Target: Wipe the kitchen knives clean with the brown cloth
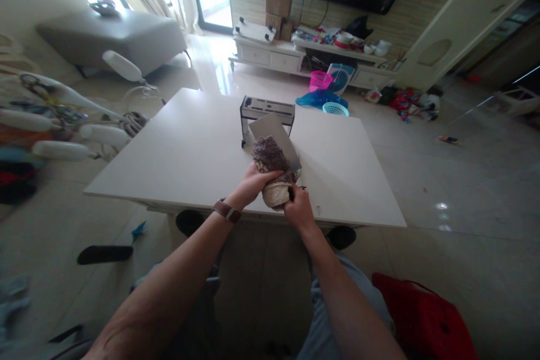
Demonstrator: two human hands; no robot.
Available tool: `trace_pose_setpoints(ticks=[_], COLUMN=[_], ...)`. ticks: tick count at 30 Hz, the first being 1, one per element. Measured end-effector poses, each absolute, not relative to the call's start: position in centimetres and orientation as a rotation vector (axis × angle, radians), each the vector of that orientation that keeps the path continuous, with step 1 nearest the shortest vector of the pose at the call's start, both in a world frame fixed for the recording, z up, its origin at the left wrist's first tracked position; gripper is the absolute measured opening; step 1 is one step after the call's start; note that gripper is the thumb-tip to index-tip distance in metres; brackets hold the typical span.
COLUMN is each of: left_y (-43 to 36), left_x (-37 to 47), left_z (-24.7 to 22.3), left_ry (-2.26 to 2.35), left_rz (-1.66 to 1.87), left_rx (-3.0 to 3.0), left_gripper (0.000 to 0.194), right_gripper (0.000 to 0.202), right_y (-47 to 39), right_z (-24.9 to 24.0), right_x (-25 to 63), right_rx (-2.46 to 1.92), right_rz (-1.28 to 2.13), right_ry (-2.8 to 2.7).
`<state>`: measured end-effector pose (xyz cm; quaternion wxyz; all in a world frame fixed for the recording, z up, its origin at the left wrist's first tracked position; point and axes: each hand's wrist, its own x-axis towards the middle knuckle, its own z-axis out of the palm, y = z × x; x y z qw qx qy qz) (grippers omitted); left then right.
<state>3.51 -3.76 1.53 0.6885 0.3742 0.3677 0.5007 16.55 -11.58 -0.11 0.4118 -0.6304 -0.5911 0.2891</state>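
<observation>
My left hand [253, 181] is closed around a fuzzy brown-grey cloth [269, 154] with a cream underside, its thumb lying across the top. My right hand [298, 206] is closed at the cloth's lower right edge, beside the cream part. A small dark patch shows by its fingers; I cannot tell what it is. Just behind the cloth a flat grey panel [274, 130] stands tilted, its lower part partly covered. Whether a hand also touches the panel is hidden. Farther back on the table stands a grey rack with a black frame [266, 106].
The white table [202, 146] reaches out on both sides of my arms. White padded arms of some equipment [122, 66] are at the left. Beyond the table lie a blue bag [314, 98], a light-blue basket [335, 108] and a pink basket [319, 81]. A red item [426, 315] is at lower right.
</observation>
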Motion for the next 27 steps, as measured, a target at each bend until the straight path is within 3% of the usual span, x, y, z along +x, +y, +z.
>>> trace_pose_setpoints(ticks=[7, 27], left_y=[-3.1, -3.5], left_x=[2.1, 3.2], left_z=[2.0, 0.9], left_ry=[0.847, 0.823], left_rz=[1.087, 1.112], left_rx=[0.938, 0.885], left_gripper=[0.052, 0.063], right_gripper=[0.015, 0.020], right_y=[-11.3, -11.7], right_z=[0.0, 0.4], right_x=[16.6, 16.8], right_rx=[-1.580, -1.586], right_rz=[0.700, 0.677], right_ry=[-1.522, -1.501])
